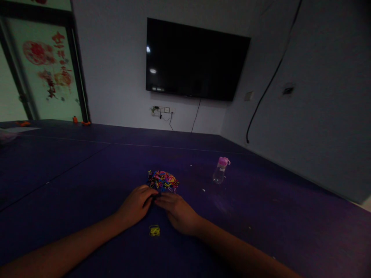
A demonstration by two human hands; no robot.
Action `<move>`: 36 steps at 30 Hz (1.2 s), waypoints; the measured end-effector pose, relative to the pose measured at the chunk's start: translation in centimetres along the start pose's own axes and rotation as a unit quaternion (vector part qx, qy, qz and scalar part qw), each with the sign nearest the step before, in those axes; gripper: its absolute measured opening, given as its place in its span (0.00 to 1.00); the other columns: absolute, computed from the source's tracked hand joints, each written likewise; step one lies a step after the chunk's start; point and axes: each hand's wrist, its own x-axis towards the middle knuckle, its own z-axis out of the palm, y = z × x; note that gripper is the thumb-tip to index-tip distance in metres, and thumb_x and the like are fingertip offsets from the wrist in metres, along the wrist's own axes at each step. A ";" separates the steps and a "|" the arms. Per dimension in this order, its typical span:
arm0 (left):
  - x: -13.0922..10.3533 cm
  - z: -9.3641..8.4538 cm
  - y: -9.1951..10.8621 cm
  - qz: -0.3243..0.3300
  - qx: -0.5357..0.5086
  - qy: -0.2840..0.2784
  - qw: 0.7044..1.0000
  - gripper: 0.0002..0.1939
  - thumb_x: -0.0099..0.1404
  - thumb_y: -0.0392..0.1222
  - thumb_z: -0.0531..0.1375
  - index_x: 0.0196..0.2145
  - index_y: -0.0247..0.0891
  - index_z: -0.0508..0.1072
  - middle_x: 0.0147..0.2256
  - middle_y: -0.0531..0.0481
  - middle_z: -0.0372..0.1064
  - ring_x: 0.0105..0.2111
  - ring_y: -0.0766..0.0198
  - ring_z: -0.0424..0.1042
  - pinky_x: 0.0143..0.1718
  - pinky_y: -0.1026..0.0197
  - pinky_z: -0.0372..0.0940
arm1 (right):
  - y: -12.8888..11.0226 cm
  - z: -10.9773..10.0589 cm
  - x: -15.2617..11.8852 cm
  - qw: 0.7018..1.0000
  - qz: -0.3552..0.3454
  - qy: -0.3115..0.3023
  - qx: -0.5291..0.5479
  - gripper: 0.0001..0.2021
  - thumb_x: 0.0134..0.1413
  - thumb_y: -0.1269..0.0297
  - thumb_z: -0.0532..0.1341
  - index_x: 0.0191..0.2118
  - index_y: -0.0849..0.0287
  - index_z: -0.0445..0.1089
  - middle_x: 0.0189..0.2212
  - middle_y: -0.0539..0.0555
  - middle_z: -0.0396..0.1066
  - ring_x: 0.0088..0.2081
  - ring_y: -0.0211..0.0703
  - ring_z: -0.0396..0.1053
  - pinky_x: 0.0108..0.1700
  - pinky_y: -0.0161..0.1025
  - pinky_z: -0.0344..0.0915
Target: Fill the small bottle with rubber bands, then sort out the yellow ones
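A pile of small multicoloured loops, which look like paper clips or bands, point(163, 180) lies on the dark purple table point(116, 166). Just in front of the pile is my left hand point(137, 204), its fingers bent and close together, with the tips at the pile's near edge. My right hand point(179, 212) rests beside it, palm down, fingers stretched towards the left fingertips. What the left fingers hold, if anything, is too small to tell. Nearer to me, between my forearms, a small group of yellow loops point(154, 231) lies apart from the pile.
A clear bottle with a pink lid point(218, 172) stands right of the pile. White scraps dot the table. A black screen point(197, 60) hangs on the far wall above sockets and cables. Small orange objects point(75, 119) are at the far left edge by a glass door.
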 end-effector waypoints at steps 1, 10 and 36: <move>0.0 0.0 -0.1 0.002 0.002 -0.003 1.000 0.17 0.60 0.27 0.51 0.43 0.40 0.71 0.38 0.48 0.72 0.40 0.58 0.70 0.43 0.53 0.66 | 0.0 -0.1 0.0 1.000 -0.020 -0.002 0.010 0.26 0.46 0.81 0.51 0.52 0.60 0.67 0.51 0.57 0.70 0.56 0.43 0.62 0.56 0.45 0.60; -0.2 0.7 -1.7 0.026 0.076 -0.049 0.996 0.18 0.66 0.34 0.50 0.52 0.38 0.69 0.57 0.44 0.63 0.61 0.52 0.52 0.56 0.45 0.58 | -0.6 -0.1 -0.5 0.996 -0.089 0.006 0.010 0.21 0.52 0.77 0.51 0.51 0.61 0.68 0.52 0.58 0.69 0.55 0.42 0.63 0.55 0.46 0.59; 1.6 -0.3 -1.8 0.081 0.080 -0.049 0.992 0.13 0.65 0.34 0.52 0.46 0.40 0.72 0.47 0.45 0.71 0.56 0.53 0.61 0.55 0.45 0.59 | 6.2 -0.7 0.8 0.959 0.176 0.195 -0.103 0.17 0.48 0.81 0.53 0.37 0.58 0.76 0.41 0.56 0.74 0.44 0.46 0.69 0.50 0.47 0.61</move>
